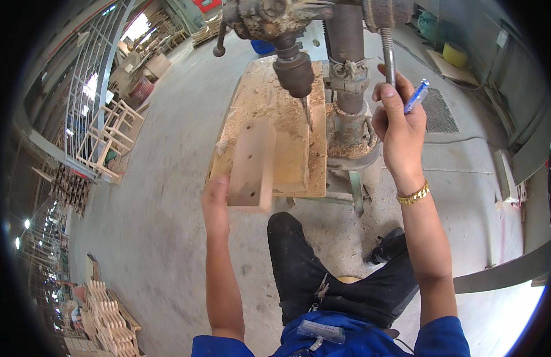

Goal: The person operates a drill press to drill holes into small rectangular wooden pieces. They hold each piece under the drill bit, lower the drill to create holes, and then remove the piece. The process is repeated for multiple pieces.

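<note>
My left hand grips the lower left side of a wooden block, which is slightly blurred. Several dark drilled holes run along its upper face. The block is over the near left part of the drill press's wooden table board; whether it touches the board I cannot tell. Beyond it, to the right, hangs the drill chuck, its thin bit pointing down. My right hand is closed around the lower end of a metal lever rod. A blue-and-clear pen-like thing sticks out by its fingers.
Wood shavings litter the board. The press column stands right of it. Wooden frames are at the far left, and cut wooden pieces are stacked near left. A dark mat lies at the right.
</note>
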The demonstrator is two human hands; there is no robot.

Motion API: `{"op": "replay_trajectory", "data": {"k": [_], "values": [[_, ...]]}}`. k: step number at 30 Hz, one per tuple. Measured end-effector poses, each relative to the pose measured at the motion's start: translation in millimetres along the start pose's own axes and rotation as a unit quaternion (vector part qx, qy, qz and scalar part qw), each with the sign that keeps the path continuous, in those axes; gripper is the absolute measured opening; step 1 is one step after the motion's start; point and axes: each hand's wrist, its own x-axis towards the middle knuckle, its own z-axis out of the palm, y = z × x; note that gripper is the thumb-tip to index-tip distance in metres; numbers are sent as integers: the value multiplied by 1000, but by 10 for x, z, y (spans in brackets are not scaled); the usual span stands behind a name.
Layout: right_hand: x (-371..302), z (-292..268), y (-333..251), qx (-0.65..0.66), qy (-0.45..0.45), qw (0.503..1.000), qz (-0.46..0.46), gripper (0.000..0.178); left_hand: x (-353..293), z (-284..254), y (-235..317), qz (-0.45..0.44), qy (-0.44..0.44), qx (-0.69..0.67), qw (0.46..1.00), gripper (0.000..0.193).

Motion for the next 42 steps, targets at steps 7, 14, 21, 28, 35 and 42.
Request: {"op": "replay_trajectory", "data": {"k": [7,14,21,28,35,42], "values": [[-1,95,-50,6,-10,1000,1,43,841,-33,-1061,118,305,-9,945,38],[-42,57,-71,-4,8,1000,3,36,1049,111,-1242,57,307,-157,937,44],[-20,2,-43,-9,7,1000,-1,36,723,19,-578,89,239,46,966,43],[-16,84,-57,21,-4,1000,-9,38,280,198,362,70,-200,219,952,80],[-32,45,-3,11,-11,1000,-2,41,-595,428,435,86,-205,239,945,87],[1,33,-21,9,-23,1000,-12,42,-990,674,423,150,-233,276,920,88]]}}
